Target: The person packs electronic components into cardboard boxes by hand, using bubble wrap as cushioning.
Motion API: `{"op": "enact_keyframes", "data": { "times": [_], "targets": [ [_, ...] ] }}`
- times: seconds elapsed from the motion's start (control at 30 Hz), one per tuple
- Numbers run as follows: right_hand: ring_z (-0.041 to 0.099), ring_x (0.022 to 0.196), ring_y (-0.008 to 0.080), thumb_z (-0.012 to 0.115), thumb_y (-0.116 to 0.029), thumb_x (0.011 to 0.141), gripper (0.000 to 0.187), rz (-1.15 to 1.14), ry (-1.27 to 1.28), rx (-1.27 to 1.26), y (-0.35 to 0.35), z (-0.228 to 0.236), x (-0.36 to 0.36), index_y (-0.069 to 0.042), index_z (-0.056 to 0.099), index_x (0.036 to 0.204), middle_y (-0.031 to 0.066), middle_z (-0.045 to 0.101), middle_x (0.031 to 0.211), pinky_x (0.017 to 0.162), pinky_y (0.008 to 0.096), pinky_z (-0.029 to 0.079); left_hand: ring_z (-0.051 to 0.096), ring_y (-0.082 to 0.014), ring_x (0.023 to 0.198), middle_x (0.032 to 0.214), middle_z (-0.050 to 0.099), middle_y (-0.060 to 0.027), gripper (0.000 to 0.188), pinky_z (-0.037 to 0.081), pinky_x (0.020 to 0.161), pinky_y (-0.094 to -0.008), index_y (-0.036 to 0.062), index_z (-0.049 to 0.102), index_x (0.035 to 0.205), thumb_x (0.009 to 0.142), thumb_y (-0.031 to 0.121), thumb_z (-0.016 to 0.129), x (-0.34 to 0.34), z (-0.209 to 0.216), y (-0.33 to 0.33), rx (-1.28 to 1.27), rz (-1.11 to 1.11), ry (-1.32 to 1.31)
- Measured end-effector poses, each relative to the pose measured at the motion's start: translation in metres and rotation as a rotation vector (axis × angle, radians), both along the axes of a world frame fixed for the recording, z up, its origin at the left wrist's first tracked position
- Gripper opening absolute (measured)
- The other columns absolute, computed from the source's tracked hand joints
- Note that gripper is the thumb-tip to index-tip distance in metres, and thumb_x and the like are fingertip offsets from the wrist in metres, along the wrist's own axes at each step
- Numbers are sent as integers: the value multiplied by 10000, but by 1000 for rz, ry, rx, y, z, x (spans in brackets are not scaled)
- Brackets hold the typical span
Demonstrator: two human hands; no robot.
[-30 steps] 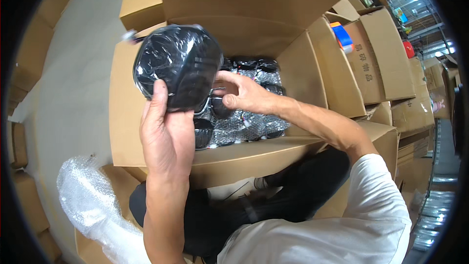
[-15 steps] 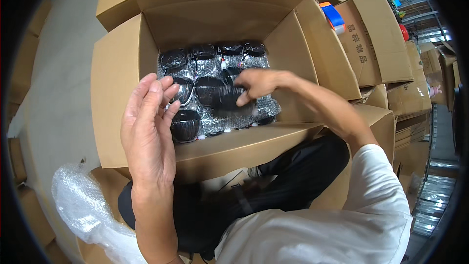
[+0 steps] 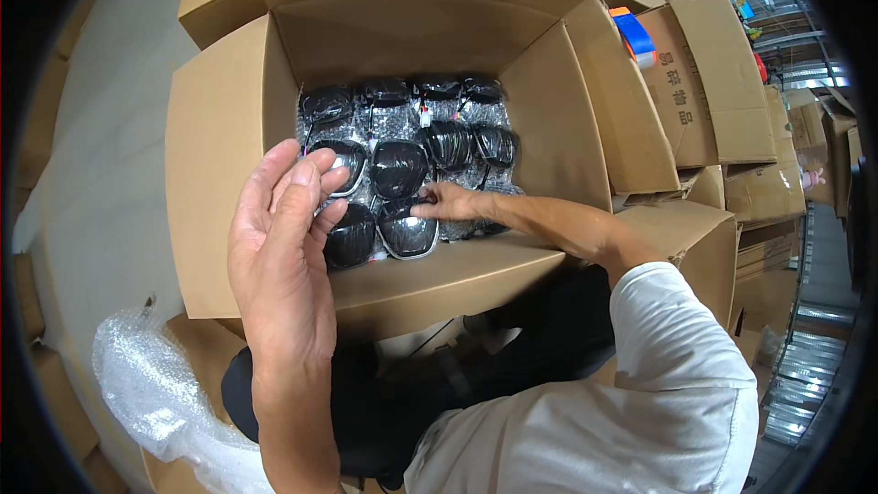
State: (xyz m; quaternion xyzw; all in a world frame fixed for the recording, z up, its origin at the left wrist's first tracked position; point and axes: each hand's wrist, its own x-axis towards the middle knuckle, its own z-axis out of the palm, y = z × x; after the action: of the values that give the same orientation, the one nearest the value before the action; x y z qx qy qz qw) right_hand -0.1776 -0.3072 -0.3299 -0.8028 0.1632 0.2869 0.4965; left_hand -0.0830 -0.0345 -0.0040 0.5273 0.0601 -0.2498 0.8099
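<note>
In the open cardboard box lie rows of black, rounded parts wrapped in clear film, shaped like side-mirror housings. My right hand reaches in from the right, its fingers closed on the far edge of one wrapped black part with a pale rim. That part rests in the near row, right of another black part. My left hand hovers over the box's near left corner, palm turned inward and fingers loosely extended, holding nothing. It partly hides the parts behind it.
Bubble wrap lines the box under and between the parts. A loose sheet of bubble wrap lies at lower left. More cartons are stacked on the right, with a blue and orange item among them. Another carton stands far left.
My right hand has moved nearer and to the left, bringing a black part down into the near row. Parts it covered on the right now show. My left hand has barely moved.
</note>
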Motion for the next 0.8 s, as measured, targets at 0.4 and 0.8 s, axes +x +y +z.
{"op": "enact_keyframes", "data": {
  "times": [0.4, 0.8],
  "targets": [
    [641, 1068, 434, 660, -532, 900, 598, 483, -249, -470, -18, 210, -13, 17, 628, 1135, 251, 682, 1078, 910, 514, 514, 654, -190, 1060, 1169, 678, -128, 549, 507, 895, -314, -34, 475, 1385, 967, 254, 683, -1, -36, -54, 150, -208, -172],
    [707, 724, 200, 583, -482, 1004, 512, -923, -31, 324, -214, 259, -475, 8, 705, 923, 133, 725, 823, 671, 314, 590, 684, -354, 704, 772, 698, -202, 414, 520, 684, -428, -33, 650, 1064, 897, 331, 757, -141, -102, -120, 1054, -1201, -1264]
  ]
}}
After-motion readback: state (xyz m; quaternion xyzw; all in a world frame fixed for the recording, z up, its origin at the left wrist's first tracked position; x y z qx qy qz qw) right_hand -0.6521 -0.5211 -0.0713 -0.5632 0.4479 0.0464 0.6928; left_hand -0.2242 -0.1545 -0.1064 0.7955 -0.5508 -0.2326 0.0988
